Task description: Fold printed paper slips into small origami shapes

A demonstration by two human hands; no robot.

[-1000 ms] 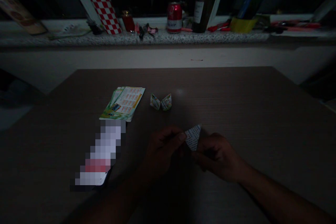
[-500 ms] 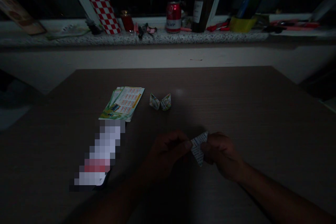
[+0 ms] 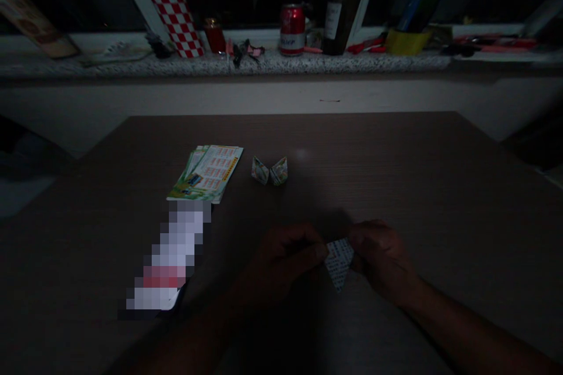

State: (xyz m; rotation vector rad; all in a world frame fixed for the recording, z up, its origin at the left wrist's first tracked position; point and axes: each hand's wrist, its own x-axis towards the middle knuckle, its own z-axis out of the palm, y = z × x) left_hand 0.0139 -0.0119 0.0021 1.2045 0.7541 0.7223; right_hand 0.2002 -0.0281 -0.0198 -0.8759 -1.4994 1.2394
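A small piece of printed paper (image 3: 339, 263), folded to a triangle with its tip pointing down, is held between both hands above the table. My left hand (image 3: 288, 255) pinches its left corner between thumb and fingers. At the right corner my right hand (image 3: 382, 255) grips the paper in the same way, with some fingers hidden behind it. Beyond the hands stand two small folded paper pieces (image 3: 270, 171), side by side. To their left lies a stack of printed calendar cards (image 3: 209, 173).
Below the cards lies a phone (image 3: 169, 263) with a blurred-out screen on the brown table (image 3: 387, 152). Along the granite sill (image 3: 246, 67) at the back stand a checkered bottle (image 3: 178, 23), a red can (image 3: 292, 29), a dark cup (image 3: 341, 17) and a yellow roll (image 3: 407, 41).
The folded paper has turned and dropped slightly, its top edge now nearly level. My right thumb has moved from the paper's middle to its upper right corner.
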